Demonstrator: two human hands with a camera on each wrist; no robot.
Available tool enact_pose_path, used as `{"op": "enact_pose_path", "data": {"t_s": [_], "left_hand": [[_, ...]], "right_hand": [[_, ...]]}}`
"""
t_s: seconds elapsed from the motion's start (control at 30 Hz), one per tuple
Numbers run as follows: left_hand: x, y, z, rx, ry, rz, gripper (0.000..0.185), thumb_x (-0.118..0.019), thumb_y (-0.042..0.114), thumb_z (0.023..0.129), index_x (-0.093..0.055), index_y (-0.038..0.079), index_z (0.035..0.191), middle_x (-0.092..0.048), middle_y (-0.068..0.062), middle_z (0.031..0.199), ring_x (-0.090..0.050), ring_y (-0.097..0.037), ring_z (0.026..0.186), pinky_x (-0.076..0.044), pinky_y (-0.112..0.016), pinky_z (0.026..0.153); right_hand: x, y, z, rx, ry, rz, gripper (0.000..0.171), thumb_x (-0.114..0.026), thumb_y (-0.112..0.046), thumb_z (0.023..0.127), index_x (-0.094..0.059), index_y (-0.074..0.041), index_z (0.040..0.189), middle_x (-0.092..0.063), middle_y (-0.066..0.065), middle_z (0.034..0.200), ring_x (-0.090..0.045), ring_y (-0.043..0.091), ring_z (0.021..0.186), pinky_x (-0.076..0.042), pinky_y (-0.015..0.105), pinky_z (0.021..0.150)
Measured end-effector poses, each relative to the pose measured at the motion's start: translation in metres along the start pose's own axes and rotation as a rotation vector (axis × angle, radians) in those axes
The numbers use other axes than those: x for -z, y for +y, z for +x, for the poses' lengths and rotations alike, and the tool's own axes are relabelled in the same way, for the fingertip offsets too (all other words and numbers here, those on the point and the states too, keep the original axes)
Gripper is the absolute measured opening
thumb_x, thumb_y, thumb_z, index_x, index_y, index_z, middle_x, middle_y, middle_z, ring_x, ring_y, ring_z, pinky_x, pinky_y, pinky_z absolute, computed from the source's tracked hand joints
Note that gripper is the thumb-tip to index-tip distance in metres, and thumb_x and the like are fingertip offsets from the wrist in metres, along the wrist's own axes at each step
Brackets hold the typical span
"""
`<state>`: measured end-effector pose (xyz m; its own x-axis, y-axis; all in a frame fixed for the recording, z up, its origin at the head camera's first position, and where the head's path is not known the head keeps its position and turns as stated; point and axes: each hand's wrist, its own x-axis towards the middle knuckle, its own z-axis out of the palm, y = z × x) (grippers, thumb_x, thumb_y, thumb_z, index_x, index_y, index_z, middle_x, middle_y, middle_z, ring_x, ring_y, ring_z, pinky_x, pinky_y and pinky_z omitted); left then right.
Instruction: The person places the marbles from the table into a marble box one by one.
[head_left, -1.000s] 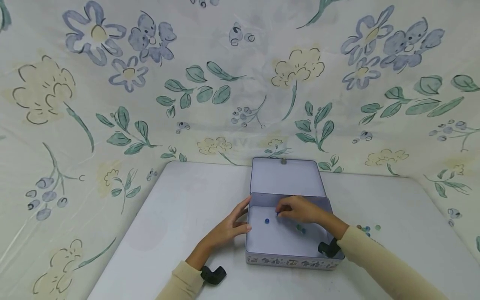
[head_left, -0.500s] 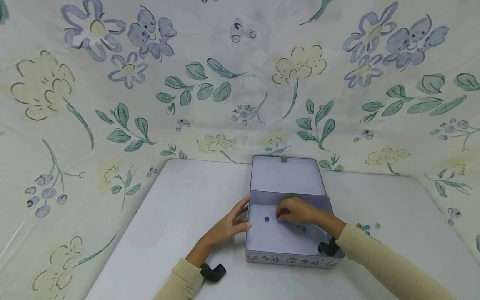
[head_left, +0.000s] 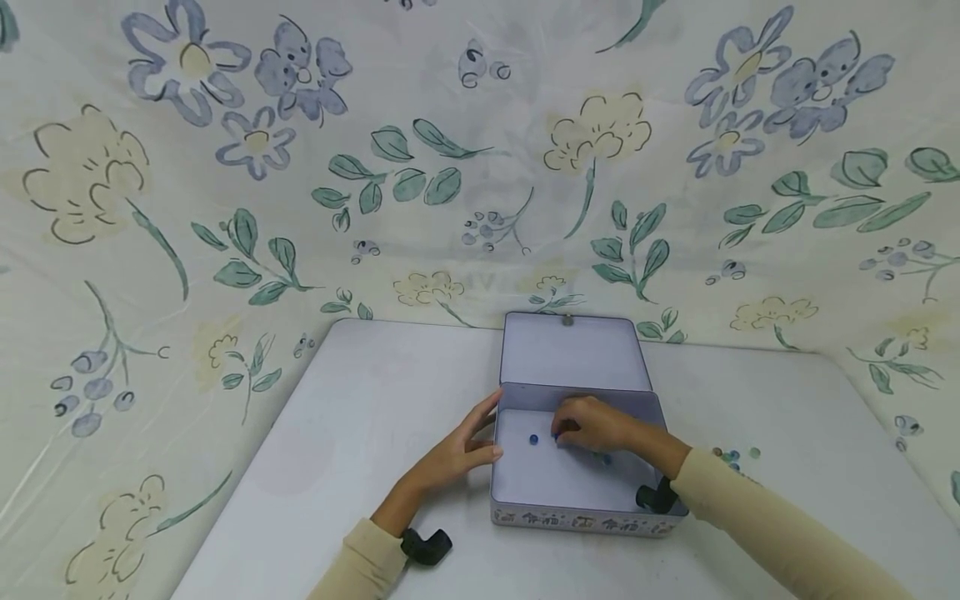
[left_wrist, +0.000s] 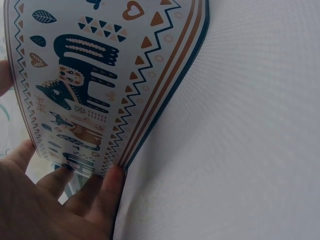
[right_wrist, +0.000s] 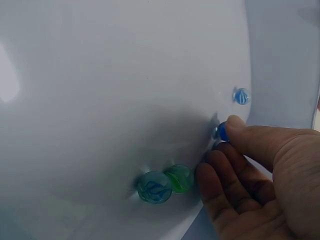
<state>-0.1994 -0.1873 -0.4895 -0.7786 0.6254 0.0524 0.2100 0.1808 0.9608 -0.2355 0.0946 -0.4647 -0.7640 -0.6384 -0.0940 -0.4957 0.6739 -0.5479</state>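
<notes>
An open tin box [head_left: 577, 518] with a patterned outer wall [left_wrist: 90, 75] stands on the white table, its lid [head_left: 573, 354] folded back. My left hand [head_left: 457, 454] rests with straight fingers [left_wrist: 107, 195] against the box's left wall. Inside the box, my right hand [head_left: 592, 423] pinches a dark blue marble [right_wrist: 223, 131] at the thumb tip, low over the box floor [right_wrist: 100, 90]. A light blue marble [right_wrist: 241, 95] lies just beyond it, also seen at the left of the box [head_left: 533, 439]. A green marble [right_wrist: 179, 178] and a teal marble [right_wrist: 154, 187] touch each other under my fingers.
Several loose marbles [head_left: 735, 456] lie on the table [head_left: 360, 417] to the right of the box. A floral cloth [head_left: 450, 167] hangs close behind and around the table. Black wrist-camera mounts sit at both cuffs.
My right hand has sunk slightly toward the box floor with the dark blue marble. The left hand has stayed against the box wall.
</notes>
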Motion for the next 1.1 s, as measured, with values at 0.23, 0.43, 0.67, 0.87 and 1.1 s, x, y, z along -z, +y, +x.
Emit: {"op": "enact_pose_path", "data": {"t_s": [0.23, 0.43, 0.67, 0.87, 1.1], "left_hand": [[0.0002, -0.0019, 0.0002, -0.002, 0.004, -0.002, 0.082, -0.059, 0.02, 0.099, -0.008, 0.022, 0.162, -0.003, -0.005, 0.17, -0.017, -0.043, 0.153, -0.036, -0.056, 0.117], [0.0004, -0.001, 0.0003, 0.004, 0.002, -0.009, 0.082, -0.06, 0.023, 0.099, -0.008, 0.023, 0.162, -0.003, -0.005, 0.17, -0.018, -0.043, 0.153, -0.036, -0.057, 0.117], [0.0008, -0.0012, 0.0013, 0.001, 0.003, -0.007, 0.082, -0.06, 0.02, 0.099, -0.008, 0.022, 0.162, -0.004, -0.003, 0.17, -0.018, -0.041, 0.153, -0.036, -0.056, 0.117], [0.0005, -0.0026, 0.0015, 0.005, -0.002, -0.011, 0.082, -0.06, 0.02, 0.099, -0.008, 0.023, 0.162, -0.004, -0.003, 0.17, -0.018, -0.041, 0.153, -0.036, -0.056, 0.117], [0.0004, -0.0015, 0.0017, 0.01, 0.004, -0.011, 0.082, -0.06, 0.022, 0.099, -0.008, 0.022, 0.162, -0.004, -0.005, 0.17, -0.018, -0.043, 0.153, -0.036, -0.057, 0.117]], "right_hand": [[0.0005, -0.0006, -0.0006, -0.005, 0.003, -0.007, 0.009, -0.076, -0.009, 0.086, -0.075, -0.012, 0.094, -0.068, -0.005, 0.091, -0.059, 0.003, 0.082, -0.054, 0.02, 0.074], [0.0011, -0.0021, -0.0015, -0.015, 0.001, -0.002, 0.01, -0.077, -0.009, 0.086, -0.076, -0.011, 0.095, -0.067, -0.005, 0.091, -0.058, 0.004, 0.081, -0.054, 0.021, 0.073], [-0.0001, -0.0028, -0.0017, -0.023, 0.007, -0.005, 0.011, -0.077, -0.009, 0.086, -0.076, -0.011, 0.096, -0.068, -0.005, 0.091, -0.059, 0.004, 0.081, -0.054, 0.021, 0.074], [0.0015, -0.0033, -0.0018, -0.035, 0.001, 0.001, 0.011, -0.076, -0.011, 0.086, -0.076, -0.012, 0.097, -0.069, -0.005, 0.091, -0.06, 0.004, 0.082, -0.054, 0.02, 0.074], [0.006, -0.007, -0.0011, -0.051, 0.045, 0.018, 0.007, -0.074, -0.013, 0.09, -0.076, -0.013, 0.096, -0.071, -0.005, 0.09, -0.062, 0.003, 0.08, -0.055, 0.018, 0.072]]}}
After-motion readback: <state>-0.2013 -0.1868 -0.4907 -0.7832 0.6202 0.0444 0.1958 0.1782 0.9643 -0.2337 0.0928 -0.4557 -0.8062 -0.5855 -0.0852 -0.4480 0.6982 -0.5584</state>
